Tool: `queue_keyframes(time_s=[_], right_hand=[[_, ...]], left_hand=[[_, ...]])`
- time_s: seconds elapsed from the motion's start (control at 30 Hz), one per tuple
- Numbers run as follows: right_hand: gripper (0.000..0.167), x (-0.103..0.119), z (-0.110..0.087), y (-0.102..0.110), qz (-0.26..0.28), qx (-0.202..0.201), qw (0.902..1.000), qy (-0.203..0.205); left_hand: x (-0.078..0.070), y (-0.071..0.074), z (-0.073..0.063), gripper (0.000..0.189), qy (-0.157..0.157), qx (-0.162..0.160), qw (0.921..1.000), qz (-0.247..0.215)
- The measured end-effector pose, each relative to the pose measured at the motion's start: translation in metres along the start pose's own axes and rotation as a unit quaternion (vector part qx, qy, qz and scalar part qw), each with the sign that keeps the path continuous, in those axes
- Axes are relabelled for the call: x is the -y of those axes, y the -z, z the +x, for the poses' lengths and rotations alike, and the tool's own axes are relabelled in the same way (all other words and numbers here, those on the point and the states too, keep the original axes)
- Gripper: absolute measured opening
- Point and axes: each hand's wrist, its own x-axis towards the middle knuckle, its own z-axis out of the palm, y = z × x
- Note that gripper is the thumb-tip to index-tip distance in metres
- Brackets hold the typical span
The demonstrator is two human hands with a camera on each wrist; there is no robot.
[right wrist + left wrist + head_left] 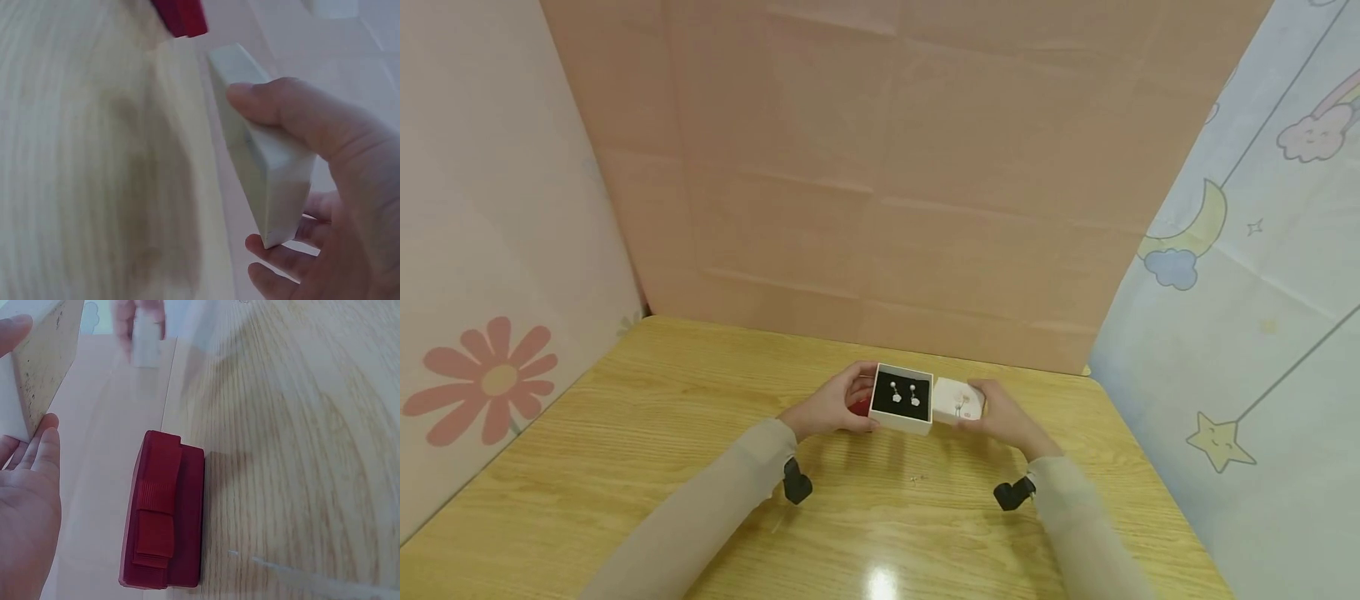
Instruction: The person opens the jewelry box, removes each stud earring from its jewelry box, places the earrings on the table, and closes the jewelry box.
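Wooden table (625, 467); held over it, open white box (901, 424), best kept level so contents stay seated, gripped by the left hand (835, 402), thumb and fingers parted to its width. White lid (951, 402), beside the box, pinched by the right hand (1006, 418), thumb opposite fingers; black insert (904, 411), in the box, bearing earrings (915, 402), two.
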Motion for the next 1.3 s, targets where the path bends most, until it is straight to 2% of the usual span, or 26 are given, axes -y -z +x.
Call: queue_keyframes(time_s=[0.2,0.8,1.3], right_hand=[[0.090,-0.001,-0.001,-0.012,0.009,0.036,0.9993,-0.005],[0.102,-0.011,0.002,-0.024,0.022,0.070,0.9952,-0.064],[0.106,-0.009,0.003,-0.019,0.030,0.088,0.9944,-0.049]], left_hand=[[0.001,0.001,-0.001,0.091,0.002,0.003,1.0000,0.004],[0.004,0.003,0.000,0.093,0.007,0.002,1.0000,0.007],[0.004,0.005,-0.001,0.092,0.000,0.000,1.0000,0.001]])
